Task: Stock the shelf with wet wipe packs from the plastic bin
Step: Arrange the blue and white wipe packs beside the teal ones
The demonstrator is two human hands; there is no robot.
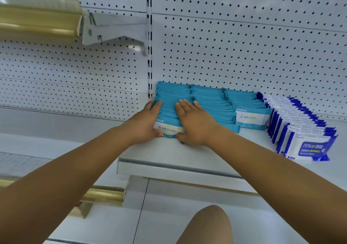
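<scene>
Left hand [148, 120]: fingers slightly bent along the left flank of the teal row [169, 97], thumb pressed on the front pack [170, 129].

Right hand [195, 123]: fingers straight, close together, flat across the pack tops; thumb hooked at the front pack's lower edge. Both hands clasp the row.

Packs stand on edge with their labels facing outward. The row's long axis runs from the shelf [187, 153] front back to the pegboard [244, 46]. The row lies between the two hands, at the shelf's left end.

Two more teal rows [210, 101] stand just right, then blue-white packs [300, 127].
</scene>
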